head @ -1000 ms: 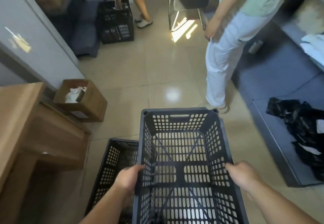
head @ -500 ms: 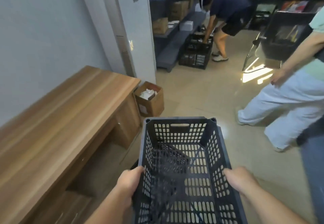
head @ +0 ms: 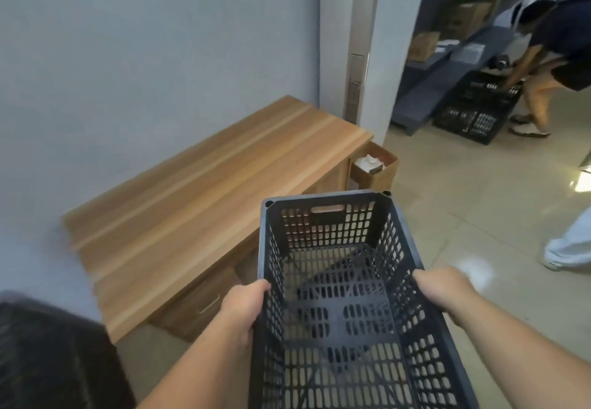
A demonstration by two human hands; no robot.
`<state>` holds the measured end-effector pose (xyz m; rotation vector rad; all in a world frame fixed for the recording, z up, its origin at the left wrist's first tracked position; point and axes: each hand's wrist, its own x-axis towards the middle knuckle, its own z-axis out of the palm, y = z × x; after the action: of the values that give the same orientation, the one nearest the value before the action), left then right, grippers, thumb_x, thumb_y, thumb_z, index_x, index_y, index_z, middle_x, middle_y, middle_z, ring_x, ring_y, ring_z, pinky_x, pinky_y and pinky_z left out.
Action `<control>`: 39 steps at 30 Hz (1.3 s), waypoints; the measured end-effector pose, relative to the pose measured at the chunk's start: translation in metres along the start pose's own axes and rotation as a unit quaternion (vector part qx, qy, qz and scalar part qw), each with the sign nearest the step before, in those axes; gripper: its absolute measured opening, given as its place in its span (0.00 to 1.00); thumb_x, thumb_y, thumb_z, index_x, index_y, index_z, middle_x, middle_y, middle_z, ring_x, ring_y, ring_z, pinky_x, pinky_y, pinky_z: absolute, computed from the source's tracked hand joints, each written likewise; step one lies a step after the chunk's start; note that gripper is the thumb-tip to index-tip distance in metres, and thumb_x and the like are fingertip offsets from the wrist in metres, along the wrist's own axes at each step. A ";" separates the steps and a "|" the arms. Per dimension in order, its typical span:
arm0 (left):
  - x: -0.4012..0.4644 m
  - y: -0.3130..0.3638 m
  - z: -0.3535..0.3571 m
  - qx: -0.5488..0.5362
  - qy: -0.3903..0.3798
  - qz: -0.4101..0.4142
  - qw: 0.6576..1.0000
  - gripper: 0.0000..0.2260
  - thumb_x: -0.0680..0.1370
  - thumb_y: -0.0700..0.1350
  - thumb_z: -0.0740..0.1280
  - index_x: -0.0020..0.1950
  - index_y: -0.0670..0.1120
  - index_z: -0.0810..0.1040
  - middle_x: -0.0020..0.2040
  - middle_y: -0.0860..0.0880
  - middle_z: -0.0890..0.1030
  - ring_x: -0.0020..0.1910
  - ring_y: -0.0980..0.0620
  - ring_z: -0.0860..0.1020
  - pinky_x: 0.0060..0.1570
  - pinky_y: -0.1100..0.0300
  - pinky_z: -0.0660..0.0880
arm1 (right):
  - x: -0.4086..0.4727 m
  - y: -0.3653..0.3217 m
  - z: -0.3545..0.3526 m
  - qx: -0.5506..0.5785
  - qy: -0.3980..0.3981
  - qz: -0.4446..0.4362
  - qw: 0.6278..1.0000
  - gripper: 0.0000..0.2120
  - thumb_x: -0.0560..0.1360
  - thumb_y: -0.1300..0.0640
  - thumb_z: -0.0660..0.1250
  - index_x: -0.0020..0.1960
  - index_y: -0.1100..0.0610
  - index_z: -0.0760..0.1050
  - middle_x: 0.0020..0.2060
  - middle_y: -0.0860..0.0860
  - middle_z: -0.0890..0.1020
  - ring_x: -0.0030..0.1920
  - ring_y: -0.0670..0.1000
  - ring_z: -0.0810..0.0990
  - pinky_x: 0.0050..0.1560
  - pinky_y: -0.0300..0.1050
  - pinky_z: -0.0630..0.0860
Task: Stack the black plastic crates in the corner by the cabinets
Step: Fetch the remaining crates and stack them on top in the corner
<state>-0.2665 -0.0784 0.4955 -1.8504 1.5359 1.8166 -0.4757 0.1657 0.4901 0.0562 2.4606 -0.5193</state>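
I hold an empty black perforated plastic crate (head: 339, 300) in front of me, off the floor. My left hand (head: 244, 304) grips its left rim and my right hand (head: 443, 290) grips its right rim. A low wooden cabinet (head: 204, 184) stands against the grey wall to the left of the crate. Another black crate (head: 476, 108) sits on the floor far right, where a bending person (head: 556, 47) reaches into it. The crate that lay on the floor beside the cabinet is out of sight.
A small open cardboard box (head: 377, 168) with white paper stands at the cabinet's far end. A dark shape (head: 54, 357) fills the lower left corner. A second person's white trouser leg and shoe (head: 569, 248) is at the right edge. Shiny tiled floor (head: 463, 204) spreads rightward.
My view has swung left and up: the cabinet and wall now fill the left side, the standing person has slid to the right edge. Both hands keep their hold on the crate.
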 end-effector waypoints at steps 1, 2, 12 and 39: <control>-0.002 -0.004 -0.016 -0.016 0.009 -0.003 1.000 0.10 0.82 0.50 0.68 0.47 0.45 0.74 0.50 0.41 0.83 0.52 0.38 0.83 0.65 0.39 0.79 | -0.008 -0.011 0.007 -0.007 -0.003 -0.008 1.000 0.16 0.79 0.51 0.60 0.52 0.63 0.77 0.50 0.61 0.83 0.49 0.62 0.81 0.51 0.51 0.80; -0.006 -0.008 -0.031 -0.029 0.014 -0.003 0.999 0.10 0.83 0.50 0.68 0.45 0.46 0.73 0.49 0.40 0.83 0.52 0.38 0.83 0.66 0.39 0.79 | -0.015 -0.021 0.015 -0.014 -0.005 -0.019 1.000 0.15 0.79 0.51 0.60 0.52 0.63 0.77 0.48 0.61 0.82 0.48 0.62 0.81 0.48 0.50 0.78; -0.027 -0.070 -0.152 -0.092 0.092 0.000 0.992 0.11 0.85 0.47 0.65 0.44 0.47 0.71 0.43 0.46 0.76 0.42 0.46 0.77 0.51 0.49 0.77 | -0.079 -0.113 0.074 -0.127 -0.020 -0.144 0.981 0.19 0.77 0.48 0.60 0.42 0.64 0.79 0.39 0.60 0.83 0.44 0.63 0.85 0.47 0.49 0.80; -0.093 -0.344 -0.424 -0.275 0.317 -0.041 0.907 0.22 0.70 0.54 0.69 0.59 0.42 0.83 0.52 0.42 0.88 0.49 0.39 0.87 0.57 0.41 0.85 | -0.340 -0.247 0.286 -0.234 -0.196 -0.334 0.892 0.15 0.81 0.51 0.62 0.51 0.63 0.78 0.42 0.61 0.86 0.41 0.60 0.87 0.46 0.56 0.86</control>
<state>0.2822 -0.1572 0.4998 -2.9476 1.0943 1.8354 -0.0784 -0.1429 0.5653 -1.0206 2.0838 -0.1637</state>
